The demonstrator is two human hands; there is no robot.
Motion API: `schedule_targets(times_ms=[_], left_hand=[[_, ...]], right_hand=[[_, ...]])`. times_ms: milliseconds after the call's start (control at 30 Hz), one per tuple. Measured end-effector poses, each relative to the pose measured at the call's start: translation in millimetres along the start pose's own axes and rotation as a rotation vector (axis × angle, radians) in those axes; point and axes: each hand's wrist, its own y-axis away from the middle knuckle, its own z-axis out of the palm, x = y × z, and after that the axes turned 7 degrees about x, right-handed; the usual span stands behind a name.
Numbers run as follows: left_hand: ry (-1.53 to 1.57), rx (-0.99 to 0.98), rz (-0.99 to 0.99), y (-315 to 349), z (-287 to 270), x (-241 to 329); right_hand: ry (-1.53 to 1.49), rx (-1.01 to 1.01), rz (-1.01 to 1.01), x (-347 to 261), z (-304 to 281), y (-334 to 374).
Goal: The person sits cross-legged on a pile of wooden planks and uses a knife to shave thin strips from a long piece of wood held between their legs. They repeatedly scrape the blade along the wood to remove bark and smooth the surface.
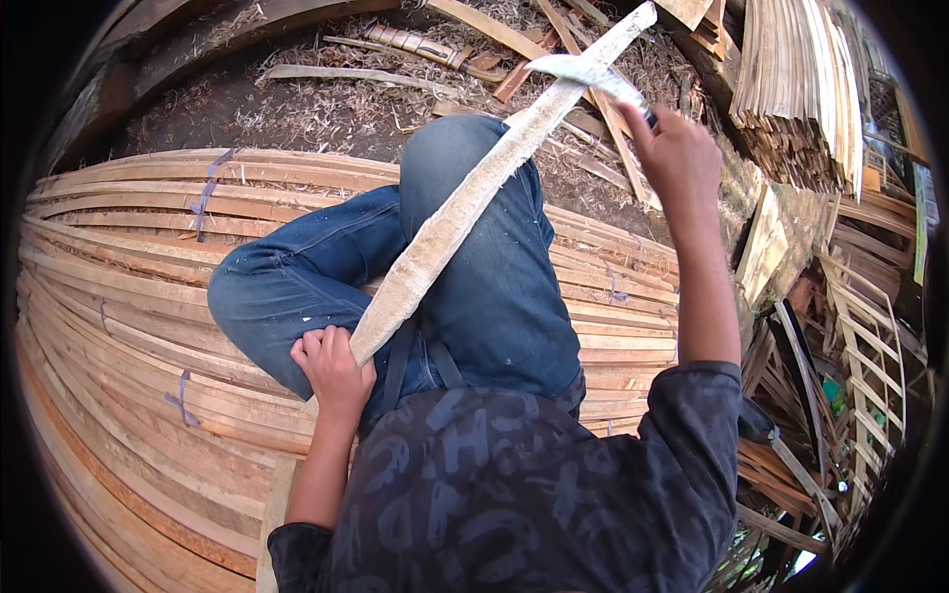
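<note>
My left hand grips the near end of a long pale bamboo strip that runs diagonally up across my blue-jeaned knees to the upper right. My right hand is raised at the far end, closed on the handle of a broad-bladed knife, whose blade lies across the strip near its top. I sit on a wide stack of bent wooden slats.
Shavings and loose sticks cover the dirt ahead of my knees. A bundle of thin cut slats stands at the upper right. Scrap wood and a slatted frame crowd the right side.
</note>
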Motion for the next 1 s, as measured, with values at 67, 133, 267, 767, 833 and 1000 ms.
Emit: schedule_targets(times_ms=[67,133,267,767,833,1000], left_hand=[[0.011,0.002,0.009,-5.7,-4.0,2.1],[0.022,0.007,0.002,-5.6,0.6,1.0],[0.011,0.004,0.004,-5.0,2.5,1.4],[0.037,-0.001,0.025,-4.5,1.1,0.0],[0.026,-0.001,0.02,-4.1,-1.6,-1.6],[0.051,-0.009,-0.003,-1.9,-1.0,-0.9]], right_hand=[[0.079,0.045,0.154,58.1,0.5,-21.6],[-0.015,0.022,0.187,52.9,-1.5,-16.5],[-0.095,-0.098,-0.073,-7.1,-16.3,20.1],[-0.076,0.174,-0.229,12.3,6.0,6.3],[-0.018,0.109,-0.114,36.5,14.6,-18.5],[-0.069,0.11,0.852,190.1,32.5,-32.7]])
